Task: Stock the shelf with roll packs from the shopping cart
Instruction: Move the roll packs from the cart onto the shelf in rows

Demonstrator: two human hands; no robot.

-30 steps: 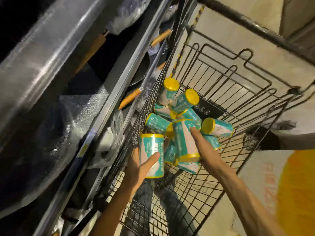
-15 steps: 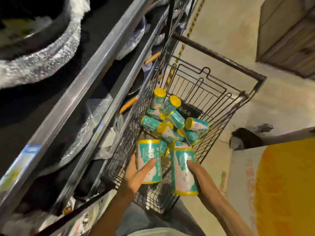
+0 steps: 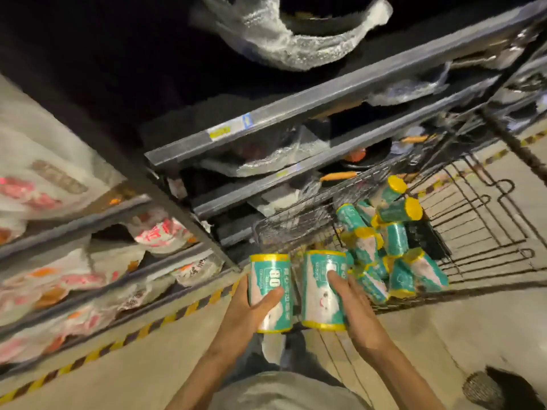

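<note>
Your left hand grips one upright teal roll pack, and your right hand grips another just beside it, both held near the wire shopping cart. More roll packs lie heaped inside the cart. Beside the cart stands a grey metal shelf; below it runs a concrete floor with yellow-black striped tape.

Dim aisle, concrete floor with yellow-black hazard tape.
</note>
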